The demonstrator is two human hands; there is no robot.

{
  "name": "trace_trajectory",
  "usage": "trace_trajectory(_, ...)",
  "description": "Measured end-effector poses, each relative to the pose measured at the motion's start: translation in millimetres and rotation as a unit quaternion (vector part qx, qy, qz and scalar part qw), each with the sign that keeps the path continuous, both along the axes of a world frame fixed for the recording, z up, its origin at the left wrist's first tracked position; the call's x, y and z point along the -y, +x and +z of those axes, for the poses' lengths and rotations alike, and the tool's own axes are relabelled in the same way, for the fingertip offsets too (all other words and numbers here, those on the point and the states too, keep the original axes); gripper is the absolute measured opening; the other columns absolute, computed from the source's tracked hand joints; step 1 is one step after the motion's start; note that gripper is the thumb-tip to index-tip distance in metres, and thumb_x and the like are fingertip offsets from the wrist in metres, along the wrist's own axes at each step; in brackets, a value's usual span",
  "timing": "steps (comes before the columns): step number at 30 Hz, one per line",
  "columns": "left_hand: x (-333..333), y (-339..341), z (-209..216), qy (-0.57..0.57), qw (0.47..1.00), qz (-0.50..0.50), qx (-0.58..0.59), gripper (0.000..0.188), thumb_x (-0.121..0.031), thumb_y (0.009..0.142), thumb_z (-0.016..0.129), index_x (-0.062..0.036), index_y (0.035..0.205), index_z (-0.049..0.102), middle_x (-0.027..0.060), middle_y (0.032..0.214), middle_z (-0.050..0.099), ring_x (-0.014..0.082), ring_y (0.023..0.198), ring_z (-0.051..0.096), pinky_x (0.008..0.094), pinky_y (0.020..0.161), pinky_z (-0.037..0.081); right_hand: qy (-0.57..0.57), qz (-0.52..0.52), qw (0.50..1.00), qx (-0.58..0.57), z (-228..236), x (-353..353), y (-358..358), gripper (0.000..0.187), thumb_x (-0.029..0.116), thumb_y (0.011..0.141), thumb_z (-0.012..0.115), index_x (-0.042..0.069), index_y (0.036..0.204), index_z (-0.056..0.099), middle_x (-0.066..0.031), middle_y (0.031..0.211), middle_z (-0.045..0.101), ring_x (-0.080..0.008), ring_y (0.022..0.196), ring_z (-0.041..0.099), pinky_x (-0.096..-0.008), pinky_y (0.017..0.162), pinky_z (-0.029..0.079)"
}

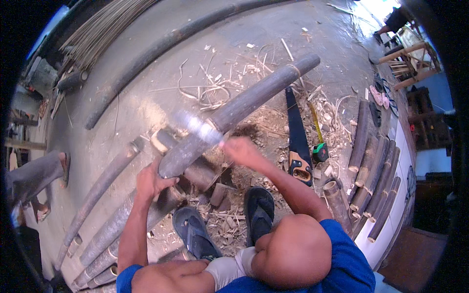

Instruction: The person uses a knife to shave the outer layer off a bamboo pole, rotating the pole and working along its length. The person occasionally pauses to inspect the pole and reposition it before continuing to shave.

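Along the far left rim, another person's gray-trousered leg [39, 176] is running into the dark border, the body above it being cut off. At the lower left, several loose poles [110, 239] are lying together, partly disappearing behind the left forearm. The left hand [150, 180] is clasping the near end of a thick bamboo pole [261, 95], its grip showing the thumb while some fingers are hiding. The pole is slanting up and rightward over the scattered shavings. Across it, a tool [198, 128] is blurring into a pale streak; its outline, and whether it is touching the bark, I cannot tell. The right hand [242, 150], slightly blurred, is holding that tool in a closed grip, the handle mostly hiding inside. Farther right, 1 handsaw [298, 136] and 1 tape measure [320, 152] are lying near cut tubes [373, 171], some overlapping others.
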State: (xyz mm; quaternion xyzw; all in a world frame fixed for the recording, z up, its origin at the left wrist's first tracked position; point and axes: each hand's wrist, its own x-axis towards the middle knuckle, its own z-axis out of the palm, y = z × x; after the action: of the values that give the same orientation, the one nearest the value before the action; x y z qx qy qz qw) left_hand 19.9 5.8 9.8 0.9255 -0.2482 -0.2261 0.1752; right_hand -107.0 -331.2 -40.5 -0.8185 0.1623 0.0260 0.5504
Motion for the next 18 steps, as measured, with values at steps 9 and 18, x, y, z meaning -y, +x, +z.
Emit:
trace_trajectory(9, -2, 10, -4, -0.036, 0.998, -0.014, -0.041, 0.095, -0.053, 0.064, 0.090, -0.0118, 0.143, 0.057, 0.0230, 0.110, 0.075, 0.0426, 0.105, 0.071, 0.0495, 0.092, 0.054, -0.042, 0.028, 0.996, -0.073, 5, 31, 5, 0.054, 0.048, 0.108, 0.051, 0.000, 0.083, 0.060, -0.0095, 0.060, 0.062, -0.0224, 0.056, 0.066, -0.0411, 0.058, 0.054)
trace_trajectory(18, 8, -26, -11, 0.020, 0.988, -0.014, 0.150, 0.094, -0.041, 0.063, 0.092, -0.0167, 0.145, 0.053, 0.0168, 0.106, 0.068, 0.0385, 0.099, 0.068, 0.0507, 0.087, 0.054, -0.108, 0.049, 0.993, 0.012, 5, -1, -5, 0.050, 0.045, 0.106, 0.057, 0.002, 0.082, 0.065, -0.0072, 0.065, 0.064, -0.0157, 0.052, 0.059, -0.0351, 0.049, 0.048)
